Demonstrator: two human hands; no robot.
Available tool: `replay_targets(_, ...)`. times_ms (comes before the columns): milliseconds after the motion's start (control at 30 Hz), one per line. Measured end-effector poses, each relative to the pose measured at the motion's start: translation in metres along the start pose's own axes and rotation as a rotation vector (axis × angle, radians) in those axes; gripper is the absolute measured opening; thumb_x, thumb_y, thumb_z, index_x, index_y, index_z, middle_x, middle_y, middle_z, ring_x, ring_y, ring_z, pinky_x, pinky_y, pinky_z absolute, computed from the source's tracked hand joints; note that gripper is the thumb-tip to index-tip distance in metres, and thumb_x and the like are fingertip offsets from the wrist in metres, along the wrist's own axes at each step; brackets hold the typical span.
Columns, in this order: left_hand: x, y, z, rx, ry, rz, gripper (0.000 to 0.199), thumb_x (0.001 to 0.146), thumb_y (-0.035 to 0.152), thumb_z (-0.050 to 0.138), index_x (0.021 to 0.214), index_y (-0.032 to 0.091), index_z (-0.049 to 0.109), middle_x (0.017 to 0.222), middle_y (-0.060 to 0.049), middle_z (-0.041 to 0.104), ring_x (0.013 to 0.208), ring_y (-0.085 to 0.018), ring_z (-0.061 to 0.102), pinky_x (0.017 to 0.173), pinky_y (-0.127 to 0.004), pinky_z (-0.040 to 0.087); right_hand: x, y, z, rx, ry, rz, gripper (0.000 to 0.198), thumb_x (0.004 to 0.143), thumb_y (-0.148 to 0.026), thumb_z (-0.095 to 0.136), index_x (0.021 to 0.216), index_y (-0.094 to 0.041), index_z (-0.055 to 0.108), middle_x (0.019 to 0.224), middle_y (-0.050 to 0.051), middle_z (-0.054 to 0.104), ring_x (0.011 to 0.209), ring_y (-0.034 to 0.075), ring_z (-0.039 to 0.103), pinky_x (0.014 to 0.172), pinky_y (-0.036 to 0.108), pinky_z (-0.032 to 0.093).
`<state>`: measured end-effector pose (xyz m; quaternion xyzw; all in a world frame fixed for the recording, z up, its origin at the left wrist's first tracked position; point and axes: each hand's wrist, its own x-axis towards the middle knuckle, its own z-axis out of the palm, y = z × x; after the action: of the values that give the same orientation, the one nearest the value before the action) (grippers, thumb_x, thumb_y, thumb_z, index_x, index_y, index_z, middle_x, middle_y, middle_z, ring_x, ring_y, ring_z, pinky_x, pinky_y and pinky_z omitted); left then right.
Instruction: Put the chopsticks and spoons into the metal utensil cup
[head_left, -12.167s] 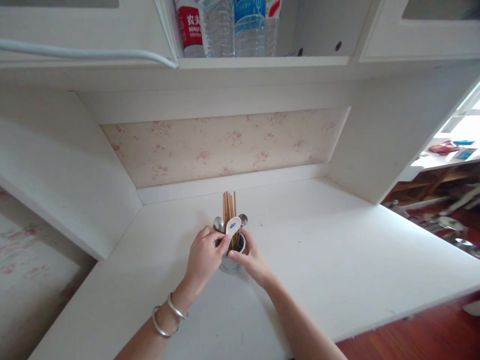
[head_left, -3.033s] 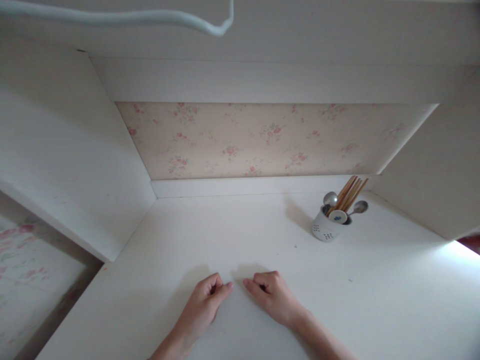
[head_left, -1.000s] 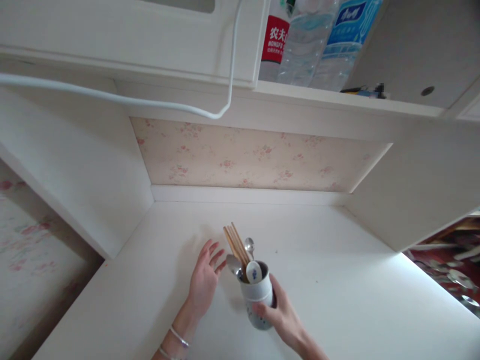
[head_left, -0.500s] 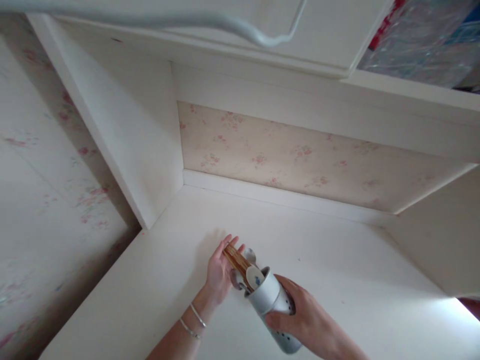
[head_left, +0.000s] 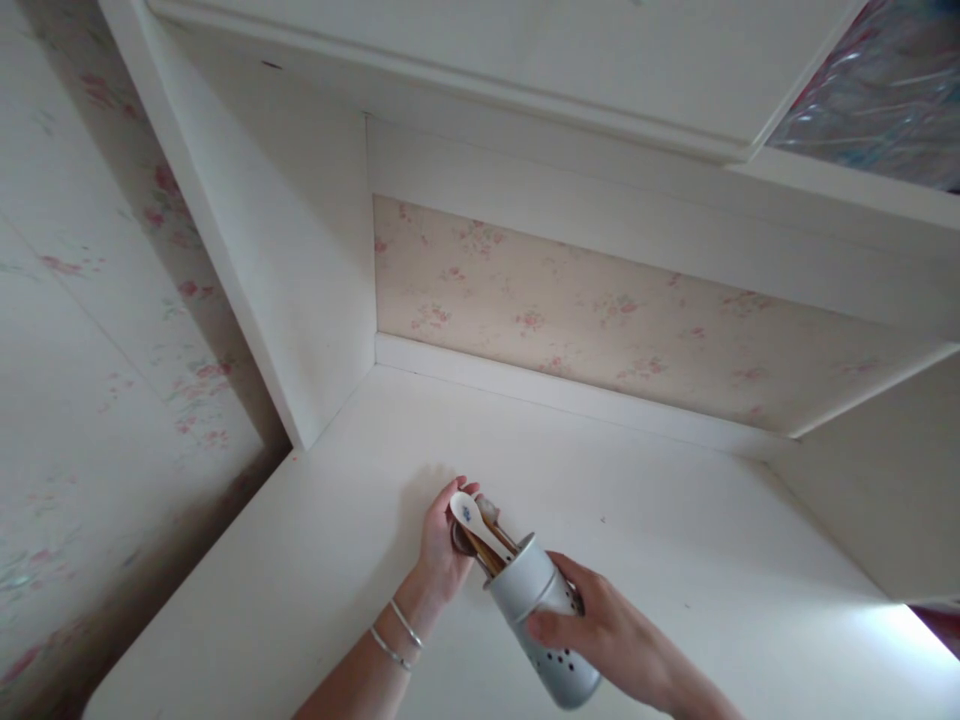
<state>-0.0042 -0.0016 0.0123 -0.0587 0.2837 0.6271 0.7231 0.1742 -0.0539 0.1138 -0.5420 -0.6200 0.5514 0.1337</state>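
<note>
My right hand [head_left: 589,615] is wrapped around a silver metal utensil holder [head_left: 536,590] with small round holes, tilted with its mouth towards the upper left. Out of the mouth stick a white spoon [head_left: 466,512] with a blue mark, brown wooden chopsticks [head_left: 484,550] and metal spoons [head_left: 487,508]. My left hand [head_left: 442,540] is cupped around the outer ends of these utensils, its fingers curled behind them and partly hidden. Two silver bangles [head_left: 397,640] circle the left wrist.
Below the hands is a white surface [head_left: 360,480]. A white side panel [head_left: 285,280] stands on the left, and floral wallpaper [head_left: 570,290] covers the back. Overhead hangs a white cabinet [head_left: 525,60], with clear plastic-wrapped items [head_left: 885,90] at its upper right.
The white spoon has slid farther out of the holder, towards my left hand, and lies over the chopsticks. My left fingers have curled in closer around the utensils. The view has shifted slightly.
</note>
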Motion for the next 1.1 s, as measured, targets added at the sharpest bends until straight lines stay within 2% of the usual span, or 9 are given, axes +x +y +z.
replay_targets(100,-0.002,0.002,0.002,-0.042,0.059,0.026,0.019,0.078,0.028,0.066,0.091,0.02,0.056,0.086,-0.001,0.062,0.069,-0.015,0.064,0.075,-0.042,0.056,0.002,0.004,0.006,0.218,-0.071,0.051,0.036,0.073,-0.039,0.067,0.1,-0.016,0.063,0.086,0.004,0.066,0.076,0.019,0.058,0.063,0.025,0.041)
replay_targets(200,-0.002,0.002,0.0,-0.054,0.114,0.028,0.018,0.079,0.03,0.065,0.09,0.02,0.056,0.089,-0.003,0.063,0.073,-0.016,0.066,0.074,-0.039,0.056,0.004,0.006,0.009,0.526,-0.106,0.191,0.04,0.078,-0.049,0.062,0.098,-0.014,0.062,0.084,0.006,0.066,0.072,0.017,0.061,0.061,0.025,0.044)
replay_targets(333,0.0,0.002,-0.006,-0.082,0.05,0.003,0.02,0.08,0.034,0.064,0.094,0.02,0.057,0.097,-0.005,0.065,0.086,-0.022,0.067,0.081,-0.047,0.054,0.005,-0.001,0.005,0.761,-0.144,0.369,0.048,0.082,-0.058,0.052,0.099,-0.014,0.059,0.084,0.01,0.067,0.07,0.022,0.067,0.06,0.031,0.05)
replay_targets(433,0.003,0.002,-0.01,-0.109,0.015,-0.011,0.022,0.08,0.036,0.064,0.096,0.022,0.058,0.099,-0.005,0.065,0.093,-0.026,0.067,0.083,-0.052,0.053,0.006,-0.008,0.005,0.82,-0.193,0.414,0.048,0.083,-0.058,0.05,0.102,-0.014,0.057,0.082,0.009,0.067,0.067,0.024,0.069,0.06,0.034,0.053)
replay_targets(533,0.008,0.002,-0.013,-0.15,0.053,-0.031,0.022,0.08,0.038,0.063,0.094,0.022,0.059,0.094,-0.005,0.066,0.089,-0.026,0.068,0.083,-0.051,0.053,0.01,-0.007,0.009,0.83,-0.241,0.488,0.052,0.083,-0.059,0.049,0.102,-0.012,0.056,0.076,0.007,0.065,0.066,0.026,0.07,0.056,0.034,0.055)
replay_targets(667,0.014,0.004,-0.014,-0.154,0.146,-0.032,0.017,0.081,0.035,0.059,0.089,0.02,0.058,0.088,-0.005,0.066,0.079,-0.022,0.068,0.077,-0.043,0.055,0.012,0.004,0.011,0.876,-0.312,0.543,0.065,0.081,-0.066,0.044,0.102,-0.007,0.058,0.076,0.01,0.065,0.067,0.029,0.071,0.053,0.033,0.056)
replay_targets(800,0.015,0.009,-0.013,-0.153,0.154,-0.001,0.014,0.083,0.033,0.056,0.084,0.018,0.056,0.08,-0.004,0.064,0.066,-0.017,0.066,0.063,-0.031,0.055,0.006,0.012,0.008,0.936,-0.346,0.526,0.07,0.079,-0.07,0.044,0.102,-0.006,0.058,0.08,0.013,0.066,0.066,0.03,0.071,0.053,0.034,0.056)
replay_targets(933,0.014,0.017,-0.012,-0.123,0.108,0.021,0.016,0.083,0.033,0.055,0.075,0.019,0.05,0.065,0.002,0.055,0.048,-0.009,0.054,0.044,-0.02,0.044,-0.001,0.02,0.015,0.939,-0.328,0.523,0.066,0.078,-0.065,0.049,0.101,-0.004,0.06,0.077,0.013,0.067,0.061,0.023,0.069,0.052,0.03,0.054)
replay_targets(1100,0.013,0.026,-0.012,-0.089,0.037,0.008,0.02,0.081,0.032,0.056,0.07,0.02,0.043,0.06,0.005,0.047,0.044,-0.007,0.047,0.037,-0.016,0.035,-0.004,0.049,0.038,1.033,-0.37,0.469,0.061,0.074,-0.061,0.056,0.093,-0.003,0.064,0.076,0.013,0.068,0.064,0.017,0.065,0.062,0.026,0.052)
